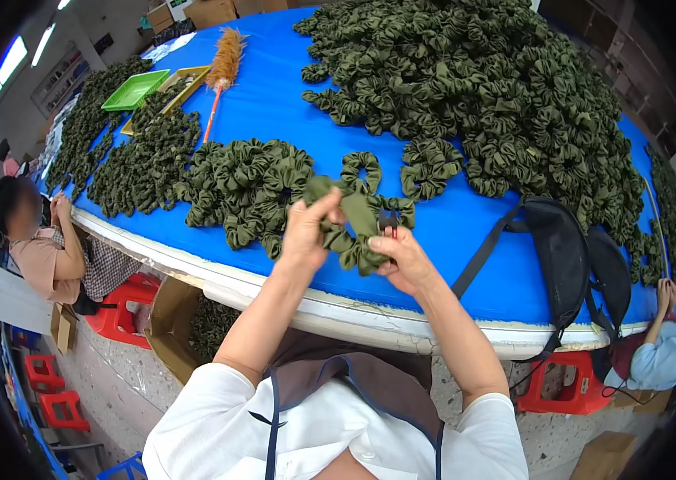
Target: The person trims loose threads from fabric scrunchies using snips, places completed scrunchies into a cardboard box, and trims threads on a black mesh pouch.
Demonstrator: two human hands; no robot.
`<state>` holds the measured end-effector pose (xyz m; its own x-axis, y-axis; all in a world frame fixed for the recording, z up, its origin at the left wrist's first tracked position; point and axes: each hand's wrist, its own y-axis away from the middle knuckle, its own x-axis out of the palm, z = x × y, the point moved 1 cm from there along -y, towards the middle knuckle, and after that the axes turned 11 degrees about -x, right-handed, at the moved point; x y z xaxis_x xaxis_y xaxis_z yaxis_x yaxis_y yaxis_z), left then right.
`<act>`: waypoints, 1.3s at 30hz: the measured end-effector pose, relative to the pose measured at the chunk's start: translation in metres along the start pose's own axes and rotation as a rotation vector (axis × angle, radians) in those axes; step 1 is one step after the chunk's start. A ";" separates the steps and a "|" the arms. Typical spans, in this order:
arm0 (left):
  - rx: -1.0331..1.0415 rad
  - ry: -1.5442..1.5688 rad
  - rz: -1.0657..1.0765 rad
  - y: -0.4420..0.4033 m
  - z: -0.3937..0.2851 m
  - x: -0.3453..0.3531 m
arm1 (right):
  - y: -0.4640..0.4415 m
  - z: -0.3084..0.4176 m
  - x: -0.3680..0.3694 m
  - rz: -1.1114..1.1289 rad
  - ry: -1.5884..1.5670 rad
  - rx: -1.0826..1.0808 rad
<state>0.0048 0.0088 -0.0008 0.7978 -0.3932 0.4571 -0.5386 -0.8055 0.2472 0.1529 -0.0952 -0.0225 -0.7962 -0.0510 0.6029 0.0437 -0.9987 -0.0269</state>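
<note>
A dark green scrunchie (360, 214) is stretched between my two hands above the table's front edge. My left hand (310, 228) has its fingers closed on the scrunchie's left side. On the right, my right hand (403, 258) pinches its lower right part and also holds a small tool with red handles and a dark tip (388, 222). Loose scrunchies lie just behind, one (362, 171) beyond my hands and a few (431, 166) to its right. A heap of scrunchies (254, 180) is beside my left hand.
The blue table (274, 72) carries a huge scrunchie pile (466, 80), a feather duster (226, 60), a green tray (136, 90), a yellow tray (186, 88) and black bags (558, 260). One person (54, 260) sits left, another (666, 352) right. Red stools and a cardboard box (170, 320) stand below.
</note>
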 end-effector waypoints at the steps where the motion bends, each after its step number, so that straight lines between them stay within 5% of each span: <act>1: -0.005 0.084 0.022 0.001 -0.005 -0.004 | 0.004 0.000 0.011 -0.012 -0.044 -0.045; 4: -0.074 0.370 0.062 0.023 -0.002 -0.015 | 0.028 -0.009 0.035 -0.095 -0.185 -0.123; 10: -0.176 0.349 0.247 0.051 0.006 -0.012 | 0.028 -0.033 0.034 -0.358 -0.554 -0.077; 12: 0.041 0.068 0.220 0.049 -0.003 -0.021 | 0.022 -0.008 0.039 -0.262 0.049 -0.165; 14: 0.179 -0.236 -0.086 0.045 -0.060 -0.026 | 0.011 0.014 0.042 -0.145 0.644 -0.232; 16: 0.309 -0.400 -0.173 0.019 -0.113 -0.059 | -0.008 0.021 0.026 -0.197 1.308 -0.650; 17: 0.393 -0.568 -0.284 0.002 -0.129 -0.072 | -0.014 0.018 0.011 -0.198 1.308 -0.654; 19: 0.542 -1.047 -0.550 -0.063 -0.128 -0.131 | -0.021 0.012 -0.015 -0.217 1.834 -0.326; 24: 1.062 -1.491 -0.973 -0.088 -0.127 -0.146 | -0.016 0.026 -0.025 -0.236 1.365 -0.368; 26: 1.336 -1.379 -0.898 -0.050 -0.134 -0.089 | -0.010 0.025 -0.035 -0.267 1.059 -0.301; 27: 1.329 -1.373 -0.902 -0.035 -0.126 -0.065 | -0.010 0.026 -0.040 -0.282 0.754 -0.248; 29: 0.766 -0.998 -0.282 -0.011 -0.098 -0.024 | -0.014 0.027 -0.043 -0.289 0.147 -0.131; 32: 0.017 -0.865 0.148 -0.012 -0.045 0.007 | -0.015 0.029 -0.041 -0.284 0.147 -0.129; 34: -0.161 -0.518 0.290 -0.033 -0.005 0.000 | -0.015 0.031 -0.039 -0.303 0.141 -0.142; 39: -0.085 -0.381 0.257 -0.052 0.009 -0.002 | -0.018 0.036 -0.036 -0.385 0.118 -0.185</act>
<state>0.0336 0.0472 -0.0220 0.6693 -0.7232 0.1702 -0.7397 -0.6273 0.2435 0.2022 -0.0756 -0.0152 -0.7971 0.3353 0.5022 -0.3698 -0.9285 0.0330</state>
